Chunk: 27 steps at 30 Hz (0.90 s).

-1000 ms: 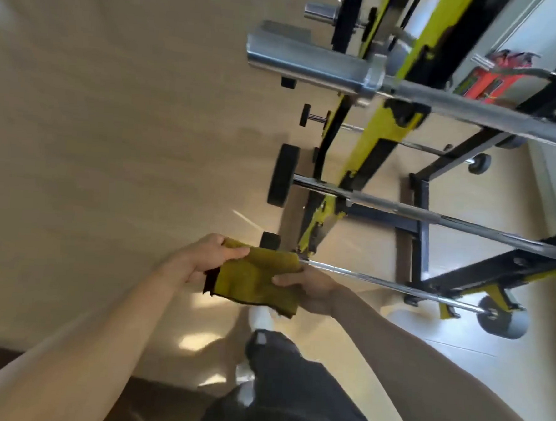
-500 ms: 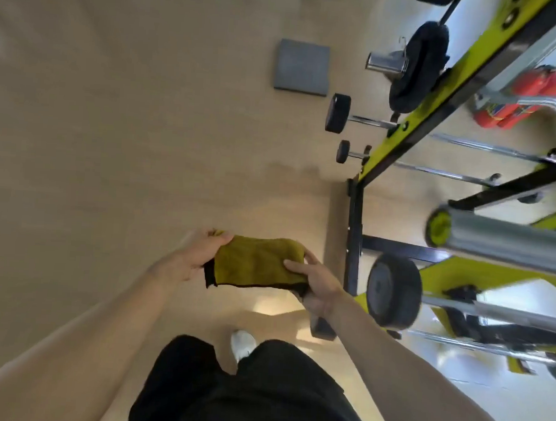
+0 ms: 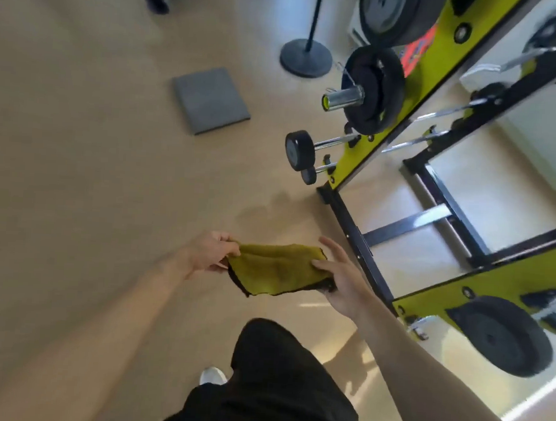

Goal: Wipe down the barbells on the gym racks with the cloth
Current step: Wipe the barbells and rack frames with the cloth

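Observation:
A folded yellow cloth with a dark edge is held between both hands above the floor. My left hand pinches its left end. My right hand supports the right end, thumb on top, fingers spread and fairly straight. To the right stands a yellow and black rack holding barbells: one with a black plate and chrome sleeve, and lower small fixed barbells. Another black plate hangs at the lower right. Neither hand touches a barbell.
A grey mat lies on the tan floor ahead. A round black stand base sits behind it. The rack's black foot rail runs just right of my right hand. My leg in black shorts and a white shoe are below.
The view has swung away from the low chrome bar the cloth was at; the hands now hold the cloth in free air, left of the rack. My right hand's fingers have loosened and spread.

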Each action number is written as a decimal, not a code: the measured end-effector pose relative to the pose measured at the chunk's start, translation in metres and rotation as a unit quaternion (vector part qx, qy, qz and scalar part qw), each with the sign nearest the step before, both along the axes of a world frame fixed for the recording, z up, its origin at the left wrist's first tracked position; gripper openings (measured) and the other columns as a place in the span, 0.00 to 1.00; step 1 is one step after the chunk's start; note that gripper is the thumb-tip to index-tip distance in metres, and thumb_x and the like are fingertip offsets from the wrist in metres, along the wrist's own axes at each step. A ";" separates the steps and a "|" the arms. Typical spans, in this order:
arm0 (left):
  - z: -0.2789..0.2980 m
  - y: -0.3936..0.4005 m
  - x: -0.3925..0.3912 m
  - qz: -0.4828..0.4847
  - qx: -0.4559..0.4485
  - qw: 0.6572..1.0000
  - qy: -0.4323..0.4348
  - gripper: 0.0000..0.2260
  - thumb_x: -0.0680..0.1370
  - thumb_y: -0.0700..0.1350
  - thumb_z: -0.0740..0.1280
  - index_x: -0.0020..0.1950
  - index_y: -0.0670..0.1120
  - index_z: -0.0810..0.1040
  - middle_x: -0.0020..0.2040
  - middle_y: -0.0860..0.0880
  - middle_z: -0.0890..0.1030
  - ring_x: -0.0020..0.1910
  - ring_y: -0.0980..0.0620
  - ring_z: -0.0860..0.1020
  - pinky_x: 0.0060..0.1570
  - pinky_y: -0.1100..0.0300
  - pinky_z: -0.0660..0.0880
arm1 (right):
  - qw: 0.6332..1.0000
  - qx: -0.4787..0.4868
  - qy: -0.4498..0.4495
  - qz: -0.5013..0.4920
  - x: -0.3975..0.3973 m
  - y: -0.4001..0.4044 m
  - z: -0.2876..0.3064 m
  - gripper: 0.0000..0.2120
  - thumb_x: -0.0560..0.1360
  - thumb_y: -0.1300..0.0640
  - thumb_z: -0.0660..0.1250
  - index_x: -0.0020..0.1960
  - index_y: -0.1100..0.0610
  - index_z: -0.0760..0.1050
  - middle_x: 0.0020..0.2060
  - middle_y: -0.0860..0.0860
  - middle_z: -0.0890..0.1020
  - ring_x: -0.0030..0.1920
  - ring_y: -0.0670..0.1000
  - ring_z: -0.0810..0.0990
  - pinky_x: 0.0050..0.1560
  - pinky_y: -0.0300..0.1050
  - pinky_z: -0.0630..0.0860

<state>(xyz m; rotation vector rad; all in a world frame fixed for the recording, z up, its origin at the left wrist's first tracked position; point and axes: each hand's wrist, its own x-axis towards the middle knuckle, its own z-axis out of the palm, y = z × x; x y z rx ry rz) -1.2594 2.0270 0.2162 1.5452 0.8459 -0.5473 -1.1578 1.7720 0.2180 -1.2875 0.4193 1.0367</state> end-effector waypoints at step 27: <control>0.024 0.361 0.636 -0.596 0.007 0.800 -0.064 0.09 0.78 0.31 0.66 0.57 0.34 0.77 0.44 0.44 0.77 0.37 0.52 0.75 0.32 0.69 0.74 | 0.892 -0.010 -0.080 -0.445 0.380 0.388 0.017 0.18 0.75 0.62 0.70 0.65 0.57 0.77 0.60 0.62 0.77 0.59 0.65 0.78 0.51 0.59 0.81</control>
